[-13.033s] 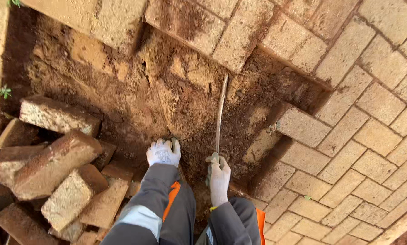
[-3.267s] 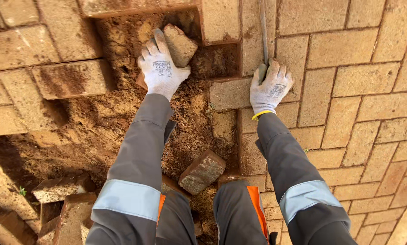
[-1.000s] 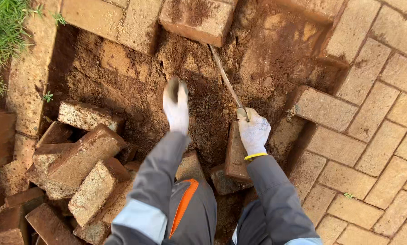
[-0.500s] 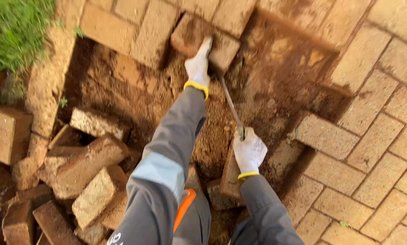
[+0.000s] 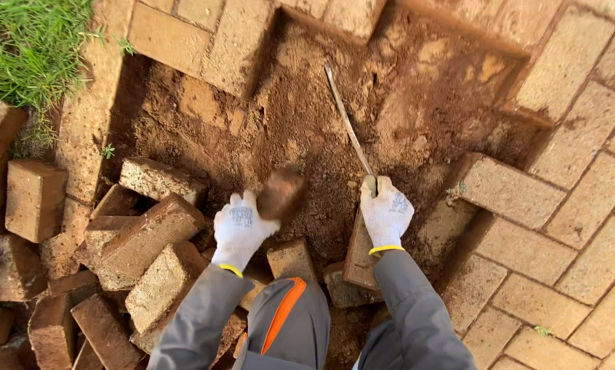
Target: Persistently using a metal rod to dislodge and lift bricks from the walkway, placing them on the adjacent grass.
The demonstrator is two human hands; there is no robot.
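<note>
My left hand, in a white work glove, grips a dirt-covered paving brick, blurred by motion, just above the bare soil bed. My right hand, also gloved, is closed on the near end of a thin metal rod whose tip rests in the soil farther away. That hand sits over a loose brick standing on edge by my knees.
A heap of pulled-up bricks lies to the left of my legs. Laid brick paving borders the pit on the right and along the far side. Grass grows at the top left.
My left hand has drawn back from the far edge of the pit toward my knees, bringing a brick with it. The right hand and rod have stayed roughly in place.
</note>
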